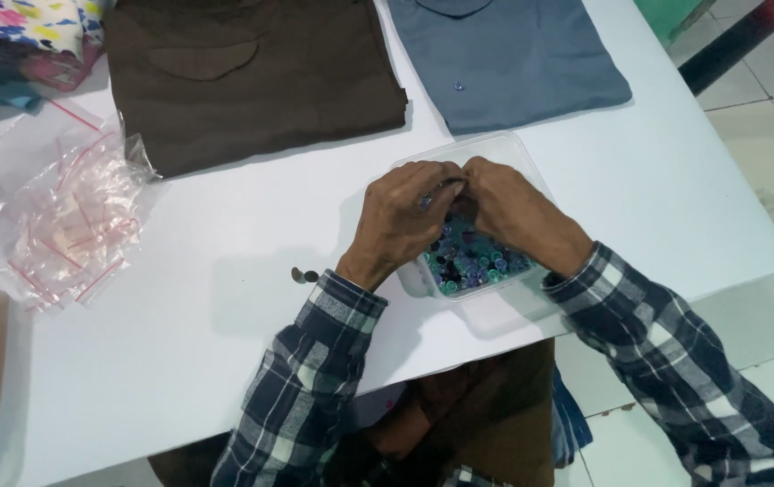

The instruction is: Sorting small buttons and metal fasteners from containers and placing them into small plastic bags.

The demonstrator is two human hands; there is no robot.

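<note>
A clear plastic box (pixel 495 149) filled with many small blue, teal and dark buttons (pixel 473 257) sits on the white table (pixel 225 271). My left hand (pixel 400 216) and my right hand (pixel 518 212) are both over the box, fingertips pinched together above the buttons. Something tiny seems held between the fingertips; I cannot tell what it is. Two small dark buttons (pixel 304 275) lie loose on the table just left of my left wrist.
A folded brown garment (pixel 243 72) and a folded grey-blue shirt (pixel 504 54) lie at the back. A heap of small clear zip bags with red strips (pixel 71 225) is at the left. Patterned fabric (pixel 17 36) sits far left. Tiled floor (pixel 766 135) lies beyond the table's right edge.
</note>
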